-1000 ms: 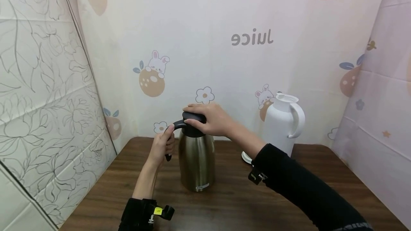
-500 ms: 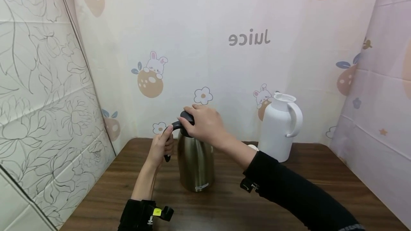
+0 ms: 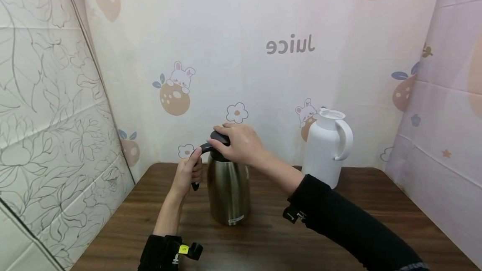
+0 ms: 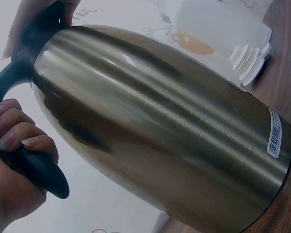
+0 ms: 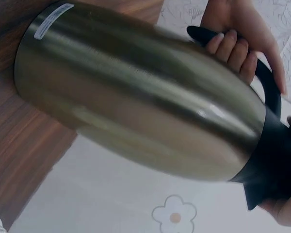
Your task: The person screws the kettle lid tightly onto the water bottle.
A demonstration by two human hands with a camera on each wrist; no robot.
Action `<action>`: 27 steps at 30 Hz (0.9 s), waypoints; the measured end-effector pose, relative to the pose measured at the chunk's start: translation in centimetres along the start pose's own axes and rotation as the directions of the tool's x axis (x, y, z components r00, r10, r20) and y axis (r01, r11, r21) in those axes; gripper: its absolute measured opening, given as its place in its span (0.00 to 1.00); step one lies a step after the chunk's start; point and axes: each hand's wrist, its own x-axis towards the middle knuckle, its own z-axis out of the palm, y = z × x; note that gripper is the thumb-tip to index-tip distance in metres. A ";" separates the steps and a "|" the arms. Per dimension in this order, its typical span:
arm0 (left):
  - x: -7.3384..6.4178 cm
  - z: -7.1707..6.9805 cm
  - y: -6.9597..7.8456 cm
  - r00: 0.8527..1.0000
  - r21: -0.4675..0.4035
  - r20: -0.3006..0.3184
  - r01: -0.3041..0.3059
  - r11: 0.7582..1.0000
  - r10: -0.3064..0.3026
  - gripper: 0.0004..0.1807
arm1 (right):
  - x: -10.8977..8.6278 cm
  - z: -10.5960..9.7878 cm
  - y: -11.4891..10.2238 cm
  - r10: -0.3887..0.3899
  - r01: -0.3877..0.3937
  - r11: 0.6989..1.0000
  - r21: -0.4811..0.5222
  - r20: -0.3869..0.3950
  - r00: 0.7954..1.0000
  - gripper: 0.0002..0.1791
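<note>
A brass-coloured metal thermos jug (image 3: 229, 191) with a black collar stands upright on the wooden table. My left hand (image 3: 186, 174) grips its black handle (image 4: 34, 170), fingers wrapped round it. On top, my right hand (image 3: 241, 143) holds the black lid (image 3: 220, 138), its thumb on the near side and fingers over the far side; the palm hides the lid's right part. In the right wrist view the jug's body fills the middle, and the left-hand fingers (image 5: 233, 53) show curled on the handle. A barcode label (image 4: 274, 133) sits near the jug's base.
A white jug (image 3: 325, 149) with its top uncovered stands at the back right, its handle facing right. Beside it on the table (image 3: 271, 237) lies a white stopper (image 4: 248, 63), hidden behind my right arm in the head view. A printed curtain hangs behind.
My right hand has turned on the black lid, its wrist swinging so that the hand covers more of the lid's right side. The left hand keeps its grip; the view drifts slightly.
</note>
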 end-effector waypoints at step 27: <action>-0.3 0.1 0.1 0.999 0.019 -0.027 0.030 0.999 -0.030 0.35 | 0.3 1.3 2.3 -0.142 0.171 0.937 0.304 -0.113 0.983 0.15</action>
